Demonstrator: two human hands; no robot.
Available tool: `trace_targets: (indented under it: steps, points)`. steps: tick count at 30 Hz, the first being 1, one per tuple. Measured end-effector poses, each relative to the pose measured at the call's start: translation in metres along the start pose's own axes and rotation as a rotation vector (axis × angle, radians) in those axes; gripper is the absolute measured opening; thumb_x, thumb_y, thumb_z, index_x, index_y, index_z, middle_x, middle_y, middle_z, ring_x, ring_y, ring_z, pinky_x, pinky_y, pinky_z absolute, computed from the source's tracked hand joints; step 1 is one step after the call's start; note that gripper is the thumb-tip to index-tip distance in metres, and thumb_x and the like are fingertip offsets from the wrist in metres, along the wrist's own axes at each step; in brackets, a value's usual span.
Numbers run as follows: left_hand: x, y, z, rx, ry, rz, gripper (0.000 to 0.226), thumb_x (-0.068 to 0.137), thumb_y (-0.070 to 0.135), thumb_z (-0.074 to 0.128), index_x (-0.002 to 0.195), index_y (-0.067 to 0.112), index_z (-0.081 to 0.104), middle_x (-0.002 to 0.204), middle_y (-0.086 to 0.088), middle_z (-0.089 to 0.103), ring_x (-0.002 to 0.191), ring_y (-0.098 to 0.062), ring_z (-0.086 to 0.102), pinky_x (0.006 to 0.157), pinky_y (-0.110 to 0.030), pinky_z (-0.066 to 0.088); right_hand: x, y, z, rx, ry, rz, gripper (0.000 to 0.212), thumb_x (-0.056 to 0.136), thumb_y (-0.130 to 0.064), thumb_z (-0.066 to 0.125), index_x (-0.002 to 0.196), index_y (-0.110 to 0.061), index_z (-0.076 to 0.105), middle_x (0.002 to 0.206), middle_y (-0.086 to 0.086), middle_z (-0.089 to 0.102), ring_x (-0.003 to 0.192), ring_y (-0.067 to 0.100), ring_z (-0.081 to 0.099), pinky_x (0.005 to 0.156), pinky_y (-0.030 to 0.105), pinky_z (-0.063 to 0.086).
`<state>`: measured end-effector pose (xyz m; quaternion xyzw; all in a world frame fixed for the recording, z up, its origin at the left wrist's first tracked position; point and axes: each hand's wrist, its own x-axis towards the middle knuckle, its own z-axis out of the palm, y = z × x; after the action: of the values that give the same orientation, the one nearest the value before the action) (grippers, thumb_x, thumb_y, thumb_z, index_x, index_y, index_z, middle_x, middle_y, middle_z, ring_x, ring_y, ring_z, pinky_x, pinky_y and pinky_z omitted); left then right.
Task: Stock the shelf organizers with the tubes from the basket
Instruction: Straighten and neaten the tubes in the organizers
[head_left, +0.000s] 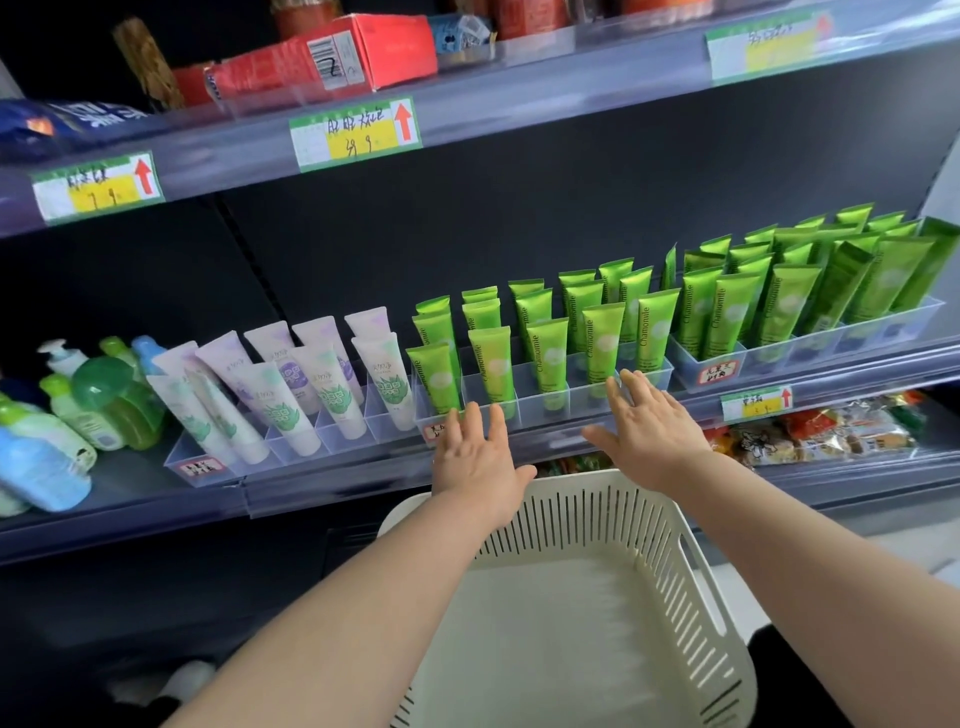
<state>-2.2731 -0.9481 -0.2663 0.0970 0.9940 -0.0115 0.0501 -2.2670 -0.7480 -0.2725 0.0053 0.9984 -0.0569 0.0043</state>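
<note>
Green tubes (548, 353) stand upright in rows in a clear shelf organizer (540, 400) on the middle shelf. My left hand (475, 457) lies flat with fingers spread against the organizer's front left. At the organizer's front right, my right hand (644, 428) is also flat and spread. Neither hand holds anything. A white slotted basket (691, 597) sits below my forearms, and no tubes show inside it. A second clear organizer (810, 343) to the right holds several taller green tubes (789, 296).
A clear organizer (291, 447) on the left holds white and lilac tubes (291, 395). Pump bottles and green and blue bottles (78, 410) crowd the shelf's far left. Price tags (356, 132) hang on the upper shelf edge. Snack packets (821, 431) fill the shelf below.
</note>
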Motion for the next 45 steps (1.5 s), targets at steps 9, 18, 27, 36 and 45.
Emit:
trace_targets:
  steps: [9, 18, 27, 36, 45]
  points:
    - [0.015, -0.001, -0.001, 0.000, -0.001, -0.009, 0.085, 0.096, 0.060, 0.037, 0.155, 0.018, -0.007, 0.162, -0.010, -0.007, 0.148, -0.034, -0.007, 0.119, -0.047, 0.004, 0.013, 0.004, 0.003, 0.027, -0.004, 0.001, 0.078, 0.095, -0.061, 0.025, 0.152, -0.015, -0.001, 0.160, 0.006, -0.007, 0.147, 0.020, -0.009, 0.120, 0.038, 0.003]
    - [0.039, -0.005, -0.005, -0.006, 0.007, -0.009, 0.085, 0.095, 0.062, 0.036, 0.155, 0.019, -0.005, 0.162, -0.010, -0.005, 0.148, -0.034, -0.006, 0.120, -0.046, 0.005, 0.040, 0.007, 0.006, 0.055, 0.024, -0.007, 0.077, 0.095, -0.060, 0.029, 0.153, -0.015, 0.003, 0.160, 0.004, -0.003, 0.147, 0.019, -0.004, 0.119, 0.038, 0.006]
    - [0.067, -0.009, -0.006, -0.004, 0.021, -0.014, 0.086, 0.094, 0.064, 0.037, 0.155, 0.018, -0.005, 0.161, -0.011, -0.005, 0.148, -0.034, -0.005, 0.120, -0.045, 0.004, 0.071, 0.006, 0.003, 0.049, 0.015, -0.009, 0.078, 0.094, -0.059, 0.031, 0.152, -0.013, 0.006, 0.159, 0.006, 0.001, 0.147, 0.021, 0.003, 0.118, 0.039, 0.009]
    - [0.102, -0.018, -0.012, -0.008, 0.012, -0.011, 0.086, 0.094, 0.064, 0.036, 0.154, 0.019, -0.004, 0.161, -0.011, -0.005, 0.148, -0.033, -0.006, 0.120, -0.045, 0.005, 0.104, 0.005, 0.003, 0.049, 0.031, -0.011, 0.078, 0.094, -0.059, 0.031, 0.152, -0.012, 0.007, 0.159, 0.007, 0.002, 0.147, 0.021, 0.000, 0.118, 0.039, 0.011]
    - [0.131, -0.019, -0.013, 0.000, 0.036, -0.018, 0.087, 0.093, 0.066, 0.035, 0.155, 0.018, -0.004, 0.161, -0.011, -0.004, 0.148, -0.034, -0.004, 0.120, -0.045, 0.004, 0.136, 0.003, -0.001, 0.063, 0.052, -0.005, 0.077, 0.094, -0.057, 0.035, 0.151, -0.010, 0.011, 0.158, 0.009, 0.007, 0.146, 0.024, 0.007, 0.117, 0.039, 0.013]
